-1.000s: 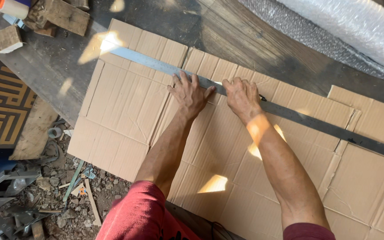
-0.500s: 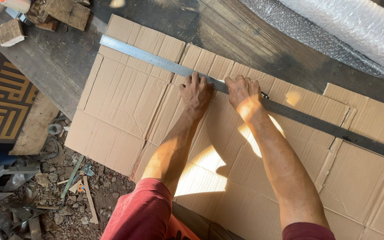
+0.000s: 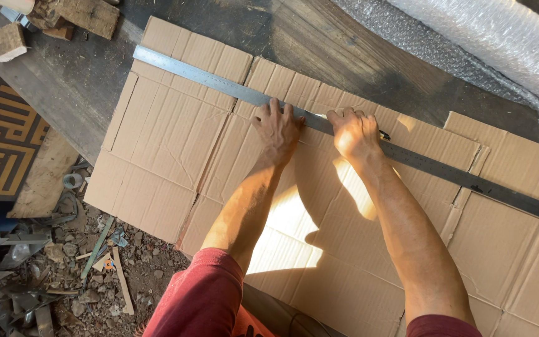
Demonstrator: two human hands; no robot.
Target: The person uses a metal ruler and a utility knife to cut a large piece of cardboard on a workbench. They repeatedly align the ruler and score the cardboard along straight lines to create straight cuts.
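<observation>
Two hands bear on one long steel ruler (image 3: 219, 82), which lies diagonally across a flattened cardboard sheet (image 3: 176, 143) from the upper left corner toward the right edge of view; the cardboard rests on a dark wooden worktop (image 3: 76, 81). The ruler looks set in place for ruling or cutting along its edge. No drawn line or cut can be made out beside it, so the stroke itself appears not yet made, as far as can be judged. Left hand (image 3: 277, 128): palm down, fingers spread flat, tips pressing on the ruler, grasping nothing. Right hand (image 3: 357, 132): just beside the left, fingers curled over the ruler's near edge, with a small dark item (image 3: 384, 135) showing past the knuckles, perhaps a pen or blade; too hidden to tell, and whether the hand grips it cannot be told. Both forearms reach forward, nearly straight, red sleeves at the bottom of view. Beyond the cardboard, a roll of bubble wrap (image 3: 506, 43) lies at upper right, wood blocks (image 3: 7, 40) at upper left, and rubble and scrap (image 3: 82, 262) on the ground at lower left
</observation>
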